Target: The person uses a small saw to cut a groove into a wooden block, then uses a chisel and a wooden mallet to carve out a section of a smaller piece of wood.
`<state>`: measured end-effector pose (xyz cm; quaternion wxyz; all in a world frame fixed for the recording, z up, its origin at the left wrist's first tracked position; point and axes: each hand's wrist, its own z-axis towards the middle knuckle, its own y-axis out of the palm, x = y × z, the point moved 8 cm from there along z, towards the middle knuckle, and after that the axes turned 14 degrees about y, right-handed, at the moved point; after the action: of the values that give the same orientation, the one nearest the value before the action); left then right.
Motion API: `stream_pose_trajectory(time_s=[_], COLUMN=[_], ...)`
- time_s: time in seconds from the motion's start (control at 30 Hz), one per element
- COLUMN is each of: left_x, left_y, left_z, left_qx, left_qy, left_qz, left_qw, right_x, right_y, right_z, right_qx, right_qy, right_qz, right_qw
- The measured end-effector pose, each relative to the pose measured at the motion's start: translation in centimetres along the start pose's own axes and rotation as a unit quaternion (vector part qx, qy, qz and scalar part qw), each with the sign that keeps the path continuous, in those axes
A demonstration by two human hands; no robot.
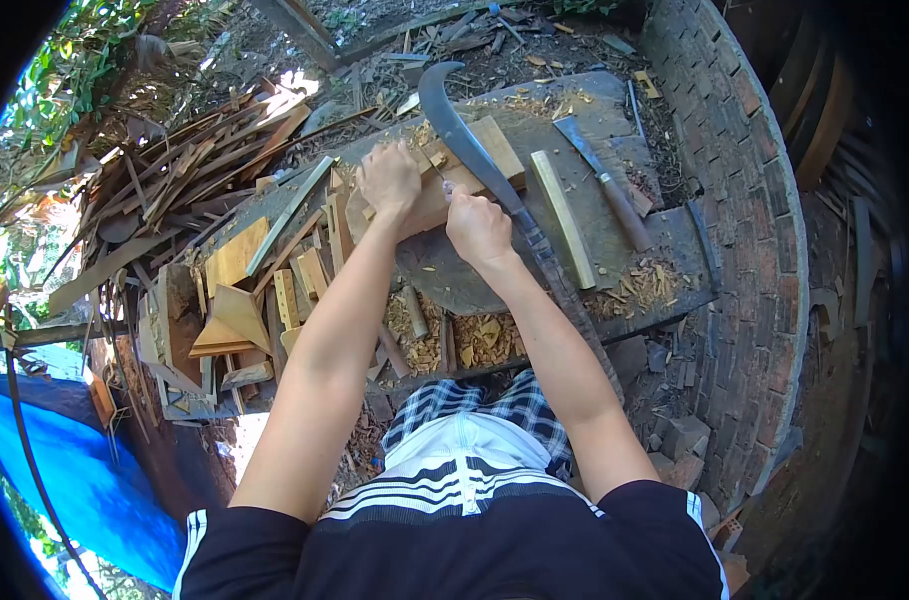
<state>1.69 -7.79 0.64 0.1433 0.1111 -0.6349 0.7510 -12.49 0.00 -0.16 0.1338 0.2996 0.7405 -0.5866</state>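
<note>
My left hand [388, 180] is closed over the left end of a wooden block [431, 203] on the workbench; what its fingers hold is hidden. My right hand [478, 229] is a fist near the block's front edge, closed round something small whose tip shows by the thumb, too small to name. Just right of that hand lies a long curved blade [464, 145] with a wrapped handle [559, 280], crossing the block. A pale wood strip [563, 220] and a chisel-like tool [604, 180] with a wooden handle lie farther right.
Wood offcuts [236, 325] crowd the bench's left end, beside a pile of split wood [189, 175]. Shavings [489, 338] lie along the front. A curved brick wall [744, 230] bounds the right side, and a blue tarp [74, 480] hangs at lower left.
</note>
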Motion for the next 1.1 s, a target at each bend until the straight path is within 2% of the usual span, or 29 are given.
stream_pose_trajectory(time_s=[0.07, 0.17, 0.2, 0.4, 0.43, 0.47, 0.57, 0.7, 0.9, 1.1], left_x=[0.8, 0.6, 0.6, 0.2, 0.0, 0.1, 0.6, 1.2, 0.6, 0.8], left_y=[-0.1, 0.1, 0.0, 0.5, 0.4, 0.4, 0.2, -0.2, 0.2, 0.1], left_z=[-0.9, -0.4, -0.3, -0.2, 0.0, -0.1, -0.4, -0.4, -0.1, 0.0], left_qx=[0.022, -0.025, -0.006, -0.039, -0.041, -0.039, -0.046, -0.040, -0.050, -0.032], left_qy=[-0.028, -0.062, -0.052, -0.077, -0.077, -0.072, -0.065, -0.034, -0.055, -0.037], left_qz=[0.084, 0.075, 0.081, 0.095, 0.097, 0.098, 0.088, 0.086, 0.090, 0.096], left_qw=[0.996, 0.995, 0.995, 0.992, 0.991, 0.992, 0.993, 0.995, 0.993, 0.994], right_x=[0.1, 0.1, 0.0, 3.0, 3.2, 2.8, 0.2, 0.8, 0.4, 1.6], right_y=[-0.2, 0.1, -0.1, -1.0, -0.9, -1.4, -0.6, -0.7, -0.3, -1.9], right_z=[-0.2, 0.3, 0.2, -3.4, -3.7, -3.6, 0.1, -1.1, -0.4, -4.2], right_qx=[0.016, 0.029, 0.030, -0.005, -0.029, 0.052, 0.029, 0.017, -0.013, -0.016], right_qy=[-0.006, -0.016, -0.019, -0.021, -0.013, -0.060, -0.072, -0.055, -0.031, -0.036], right_qz=[-0.017, -0.012, -0.007, -0.001, -0.019, 0.043, 0.019, 0.007, -0.028, 0.033], right_qw=[1.000, 0.999, 0.999, 1.000, 0.999, 0.996, 0.997, 0.998, 0.999, 0.999])
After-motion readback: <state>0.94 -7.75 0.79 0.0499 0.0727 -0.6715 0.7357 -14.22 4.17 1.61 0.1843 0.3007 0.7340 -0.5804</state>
